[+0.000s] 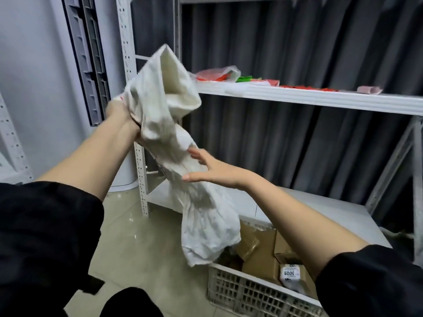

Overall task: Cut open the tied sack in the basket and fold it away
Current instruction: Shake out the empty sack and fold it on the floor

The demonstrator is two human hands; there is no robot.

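Left grip (121,117) raised and clenched, right grip (210,169) open-fingered, arms outstretched

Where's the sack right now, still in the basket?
No, the sack is held up in the air at centre-left, above the basket, gripped by the left hand, the right hand touching its middle.

- One view only — a wide-angle camera worn on the person's head, looking forward and down past both forearms.
- It faces the white shelf (309,97) ahead, close up.
- The basket (251,291) sits near, low and right — edges bow.
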